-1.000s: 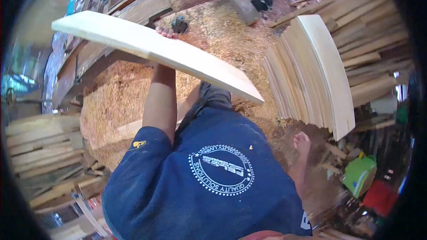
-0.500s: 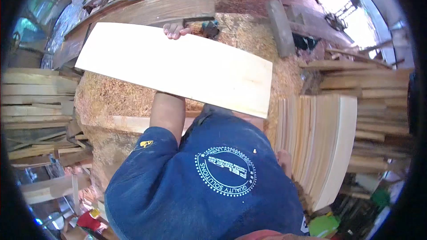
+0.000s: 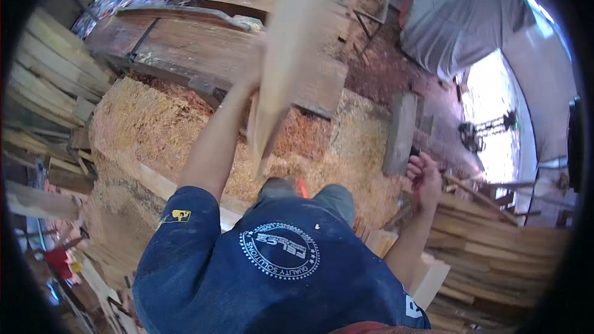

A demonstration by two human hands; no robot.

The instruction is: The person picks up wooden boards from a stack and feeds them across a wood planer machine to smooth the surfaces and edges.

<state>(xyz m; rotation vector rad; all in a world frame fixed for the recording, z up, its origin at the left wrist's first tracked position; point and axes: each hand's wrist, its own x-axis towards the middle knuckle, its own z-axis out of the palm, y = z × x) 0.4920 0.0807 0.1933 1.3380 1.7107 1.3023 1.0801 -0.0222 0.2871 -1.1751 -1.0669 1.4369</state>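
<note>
My left hand (image 3: pixel 257 65) grips a pale wooden board (image 3: pixel 289 49) by its edge, with the arm stretched out in front of me. The board is turned on edge, smeared by motion, and its top end runs up past the upper rim of the view. Part of that hand is blurred and hidden by the board. Off to the right, my right hand (image 3: pixel 424 176) is raised near a grey wooden beam (image 3: pixel 401 133). Its fingers are loosely bent and apart, and I see nothing in them.
Wood shavings (image 3: pixel 154 124) cover the ground ahead of me. A wide wooden bench (image 3: pixel 192 43) lies beyond them. Stacked planks (image 3: pixel 489 253) line the right side, and more planks (image 3: pixel 55 62) stand at the left. A grey sheet (image 3: pixel 464 18) drapes something at the back right.
The board has swung from lying broadside before me to on edge, pointing away and upward. My right hand has come up on the right. The view has turned, showing more of the bench and grey sheet.
</note>
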